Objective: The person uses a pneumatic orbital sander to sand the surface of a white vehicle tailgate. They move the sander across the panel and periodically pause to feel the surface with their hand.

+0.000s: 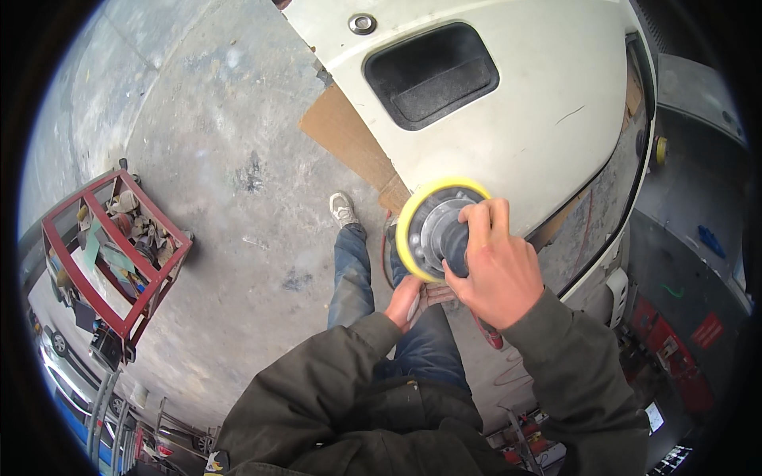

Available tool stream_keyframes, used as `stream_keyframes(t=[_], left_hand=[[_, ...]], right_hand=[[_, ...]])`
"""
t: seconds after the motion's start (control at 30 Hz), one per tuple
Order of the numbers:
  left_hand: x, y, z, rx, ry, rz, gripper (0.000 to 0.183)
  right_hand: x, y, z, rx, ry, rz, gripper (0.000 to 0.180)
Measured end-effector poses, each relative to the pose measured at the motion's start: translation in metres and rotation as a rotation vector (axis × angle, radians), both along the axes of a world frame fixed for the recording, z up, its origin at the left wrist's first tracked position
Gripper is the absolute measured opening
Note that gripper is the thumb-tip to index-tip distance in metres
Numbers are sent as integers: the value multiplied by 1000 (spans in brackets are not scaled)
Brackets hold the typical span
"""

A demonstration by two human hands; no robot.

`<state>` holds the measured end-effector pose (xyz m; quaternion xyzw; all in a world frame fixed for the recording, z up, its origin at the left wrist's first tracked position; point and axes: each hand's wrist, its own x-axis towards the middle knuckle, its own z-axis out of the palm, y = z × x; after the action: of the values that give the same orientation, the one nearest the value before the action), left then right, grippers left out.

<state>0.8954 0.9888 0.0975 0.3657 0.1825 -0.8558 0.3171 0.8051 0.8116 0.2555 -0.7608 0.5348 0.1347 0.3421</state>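
My right hand (500, 262) grips the head of a pneumatic orbital sander (443, 229) with a round yellow-edged pad, held over the lower corner of a cream-white car door (536, 143). Just below the pad is my left hand (411, 300), its fingers partly hidden; whether they touch the sander I cannot tell. The sander's red lower part (491, 336) shows beneath my right wrist. A black recessed door handle (431, 74) and a round lock (362, 24) sit in the panel, with a thin dark scratch to their right.
Brown cardboard (348, 134) lies on the concrete floor beside the door. A red metal cart (113, 238) with sanding discs and scraps stands at the left. A red hose (384, 250) runs by my legs. More vehicles stand at the lower left.
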Motion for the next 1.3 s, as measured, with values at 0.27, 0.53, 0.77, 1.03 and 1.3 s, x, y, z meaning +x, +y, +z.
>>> stream_keyframes(t=[0.27, 0.53, 0.77, 1.03, 1.3], left_hand=[[-2, -8, 10, 38, -87, -29, 43], [-4, 7, -4, 25, 3, 30, 37], [-3, 0, 3, -16, 5, 16, 43], [1, -8, 5, -105, 75, -8, 52], [1, -6, 4, -111, 63, -28, 53]], right_hand=[[0, 9, 5, 36, 16, -3, 57], [5, -3, 1, 23, -5, 17, 60], [1, 3, 0, -23, -15, 25, 55], [-11, -13, -13, -96, 51, -83, 58], [4, -23, -14, -86, -37, -67, 56]])
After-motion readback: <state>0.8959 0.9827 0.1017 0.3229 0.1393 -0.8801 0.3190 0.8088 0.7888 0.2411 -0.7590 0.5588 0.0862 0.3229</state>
